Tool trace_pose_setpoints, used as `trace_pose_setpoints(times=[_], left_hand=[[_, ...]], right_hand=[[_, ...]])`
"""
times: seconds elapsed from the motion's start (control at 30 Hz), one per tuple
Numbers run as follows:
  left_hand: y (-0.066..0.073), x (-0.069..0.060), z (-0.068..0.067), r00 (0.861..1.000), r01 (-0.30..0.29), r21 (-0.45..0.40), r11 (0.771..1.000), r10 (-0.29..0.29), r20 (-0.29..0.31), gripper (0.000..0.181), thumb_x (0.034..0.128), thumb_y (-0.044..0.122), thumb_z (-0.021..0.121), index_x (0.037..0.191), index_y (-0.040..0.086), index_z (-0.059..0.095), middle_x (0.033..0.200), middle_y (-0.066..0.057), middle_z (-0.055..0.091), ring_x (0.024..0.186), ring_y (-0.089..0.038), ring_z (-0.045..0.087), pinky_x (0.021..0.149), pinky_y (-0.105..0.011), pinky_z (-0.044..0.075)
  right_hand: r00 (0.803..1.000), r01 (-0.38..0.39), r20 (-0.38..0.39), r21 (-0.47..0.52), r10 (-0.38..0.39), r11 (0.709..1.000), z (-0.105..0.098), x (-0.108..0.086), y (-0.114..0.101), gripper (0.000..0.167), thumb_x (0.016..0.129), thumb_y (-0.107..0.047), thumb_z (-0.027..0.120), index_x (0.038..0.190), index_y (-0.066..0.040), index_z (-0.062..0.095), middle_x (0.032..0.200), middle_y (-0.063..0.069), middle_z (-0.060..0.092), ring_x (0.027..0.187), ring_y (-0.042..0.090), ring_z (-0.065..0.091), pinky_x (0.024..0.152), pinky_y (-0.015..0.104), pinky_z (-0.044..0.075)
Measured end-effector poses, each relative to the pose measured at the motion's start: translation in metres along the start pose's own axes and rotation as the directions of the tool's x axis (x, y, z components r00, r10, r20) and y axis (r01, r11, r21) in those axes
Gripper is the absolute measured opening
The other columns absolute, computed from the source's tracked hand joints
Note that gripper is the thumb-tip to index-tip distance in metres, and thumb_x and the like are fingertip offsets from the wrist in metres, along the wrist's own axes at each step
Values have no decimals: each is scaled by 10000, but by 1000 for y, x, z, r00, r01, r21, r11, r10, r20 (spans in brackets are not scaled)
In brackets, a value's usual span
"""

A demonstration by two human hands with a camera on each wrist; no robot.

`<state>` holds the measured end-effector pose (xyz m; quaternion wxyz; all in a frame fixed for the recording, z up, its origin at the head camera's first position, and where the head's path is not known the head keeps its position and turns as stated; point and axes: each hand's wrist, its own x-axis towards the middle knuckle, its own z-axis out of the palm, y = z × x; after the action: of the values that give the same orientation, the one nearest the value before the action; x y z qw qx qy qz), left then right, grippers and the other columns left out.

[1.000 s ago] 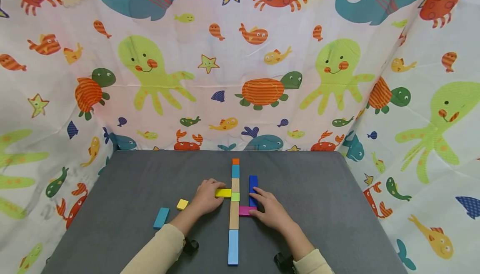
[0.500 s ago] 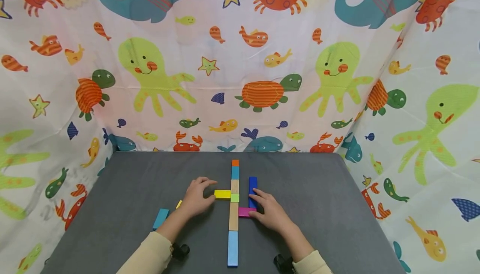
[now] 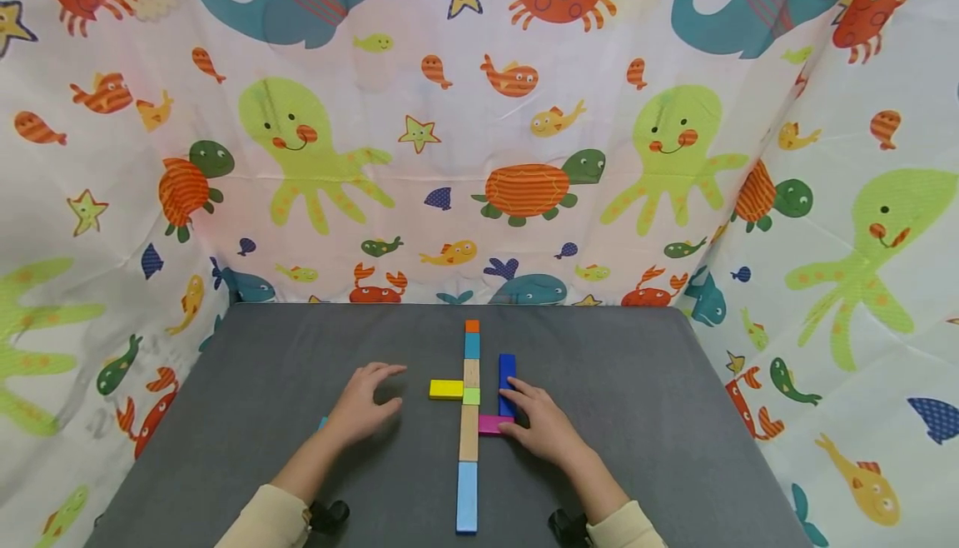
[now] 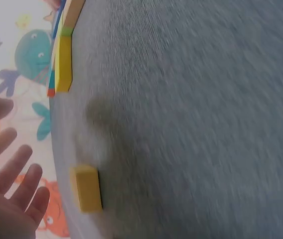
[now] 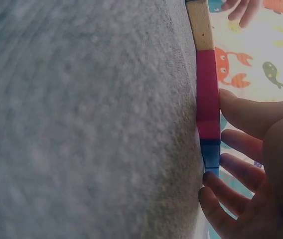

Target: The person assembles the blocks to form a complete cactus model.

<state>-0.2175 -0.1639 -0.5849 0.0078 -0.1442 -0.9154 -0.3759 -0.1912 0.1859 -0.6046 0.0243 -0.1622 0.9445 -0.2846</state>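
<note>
My left hand (image 3: 365, 405) hovers with fingers spread, left of a long yellow block (image 3: 445, 390) and apart from it. That block meets a green square block (image 3: 470, 396) in a straight column. On the column's other side a magenta block (image 3: 492, 424) sticks out, with a dark blue block (image 3: 506, 367) reaching away from its outer end. My right hand (image 3: 550, 427) rests there, thumb at the magenta block and loosely spread fingers on the blue one. A small yellow block (image 4: 86, 189) lies near my left hand in the left wrist view; the hand hides it in the head view.
The column also has an orange block (image 3: 472, 326), a teal block (image 3: 472, 345), two tan blocks (image 3: 469, 433) and a light blue block (image 3: 467, 498). Another teal block (image 3: 323, 422) lies mostly hidden behind my left forearm. A printed curtain (image 3: 442, 265) stands behind the grey table (image 3: 637, 381).
My left hand has let go of the long yellow block and moved left, covering the small yellow block and most of the loose teal one. The right hand has stayed put.
</note>
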Motion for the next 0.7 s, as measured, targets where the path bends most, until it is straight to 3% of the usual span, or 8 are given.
trace_pose_setpoints(times=[0.4, 0.57, 0.7], left_hand=[[-32, -23, -25, 999, -49, 39, 998, 50, -19, 533, 937, 121, 728, 1463, 106, 640, 1423, -158, 604, 1335, -438, 491, 1048, -703, 415], [-45, -33, -34, 999, -20, 7, 1000, 19, 50, 595, 945, 176, 747, 1514, 108, 585, 1485, -184, 563, 1381, -468, 452, 1054, -724, 401], [-54, -39, -41, 991, 21, -23, 1000, -17, 134, 688, 936, 237, 791, 1559, 112, 529, 1532, -200, 515, 1403, -476, 421, 1059, -733, 393]], right_hand=[[1000, -7, -9, 2, 7, 1000, 3, -1, -1, 595, 975, -370, 778, 1508, -163, 614, 1651, 97, 465, 1482, 402, 443, 1119, 642, 448], [1000, -4, -10, -9, 4, 1000, 3, -1, 0, 604, 970, -375, 783, 1508, -159, 614, 1649, 95, 468, 1480, 404, 446, 1120, 645, 445], [1000, -1, -11, -12, 1, 1000, 3, -2, 1, 604, 971, -381, 780, 1505, -153, 616, 1649, 101, 467, 1479, 406, 447, 1122, 637, 448]])
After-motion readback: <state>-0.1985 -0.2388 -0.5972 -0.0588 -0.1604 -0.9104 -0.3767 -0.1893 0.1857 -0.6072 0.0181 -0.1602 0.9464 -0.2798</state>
